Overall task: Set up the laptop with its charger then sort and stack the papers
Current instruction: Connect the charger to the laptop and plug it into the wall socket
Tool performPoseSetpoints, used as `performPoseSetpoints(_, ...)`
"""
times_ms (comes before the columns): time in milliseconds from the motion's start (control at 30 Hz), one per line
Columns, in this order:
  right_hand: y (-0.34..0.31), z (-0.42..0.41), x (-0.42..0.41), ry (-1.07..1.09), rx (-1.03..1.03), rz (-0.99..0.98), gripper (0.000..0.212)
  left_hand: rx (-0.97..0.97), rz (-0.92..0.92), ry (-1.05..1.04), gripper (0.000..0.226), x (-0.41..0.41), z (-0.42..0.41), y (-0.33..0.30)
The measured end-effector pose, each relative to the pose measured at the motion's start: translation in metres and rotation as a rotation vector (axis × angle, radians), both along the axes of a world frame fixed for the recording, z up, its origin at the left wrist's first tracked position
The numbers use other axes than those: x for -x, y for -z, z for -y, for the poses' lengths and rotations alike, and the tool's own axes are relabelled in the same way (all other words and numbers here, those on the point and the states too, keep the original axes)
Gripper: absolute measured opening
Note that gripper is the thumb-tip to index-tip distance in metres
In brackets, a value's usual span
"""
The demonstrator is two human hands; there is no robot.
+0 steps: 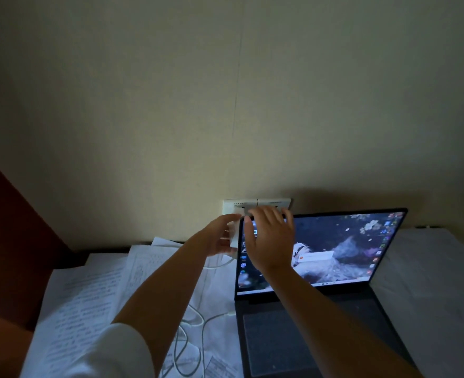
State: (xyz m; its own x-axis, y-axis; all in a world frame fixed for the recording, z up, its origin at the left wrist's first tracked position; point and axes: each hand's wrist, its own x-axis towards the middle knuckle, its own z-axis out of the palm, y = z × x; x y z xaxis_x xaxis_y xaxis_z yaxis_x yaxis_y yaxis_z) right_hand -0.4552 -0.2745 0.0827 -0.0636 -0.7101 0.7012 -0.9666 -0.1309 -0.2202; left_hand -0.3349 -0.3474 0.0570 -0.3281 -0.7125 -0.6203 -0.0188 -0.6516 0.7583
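Note:
An open dark laptop (342, 257) with a lit screen stands on the table at centre right. My left hand (220, 238) grips a white charger block (233, 237) just below the white wall socket (255, 205), left of the screen's edge. My right hand (270, 238) reaches over the top left corner of the screen with straight fingers, its fingertips near the socket. The white charger cable (198, 320) loops over the papers and ends at the laptop's left side. Printed papers (89, 301) lie spread on the left of the table.
A beige wall rises directly behind the table. A dark red-brown panel (9, 236) stands at the left. White cloth or paper (430, 274) lies to the right of the laptop. The room is dim.

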Motion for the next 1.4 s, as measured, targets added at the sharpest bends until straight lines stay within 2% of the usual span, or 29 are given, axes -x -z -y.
performPoseSetpoints(267,0.005,0.003,-0.002,0.006,0.040,0.007,0.029,-0.001,-0.053,-0.026,0.033,0.011,-0.004,0.004)
performPoseSetpoints(600,0.006,0.005,-0.003,0.015,0.040,0.014,0.032,0.042,-0.010,-0.150,0.041,0.022,-0.006,0.007)
performPoseSetpoints(800,0.007,0.004,-0.005,0.014,0.046,0.019,0.033,0.030,0.029,-0.260,0.019,0.029,-0.003,0.004)
performPoseSetpoints(1000,0.007,0.005,-0.005,-0.001,0.052,0.037,0.030,0.112,0.189,-0.239,0.027,0.031,0.004,0.008)
performPoseSetpoints(1133,0.006,0.005,-0.006,0.006,0.054,0.034,0.030,0.178,0.194,-0.199,0.020,0.034,-0.003,0.000)
performPoseSetpoints(1267,0.006,0.005,-0.006,0.015,0.048,0.031,0.032,0.098,0.151,-0.297,0.025,0.032,-0.007,-0.005)
performPoseSetpoints(1400,0.006,0.006,-0.006,0.021,0.047,0.026,0.033,0.132,0.134,-0.249,0.022,0.035,-0.011,-0.008)
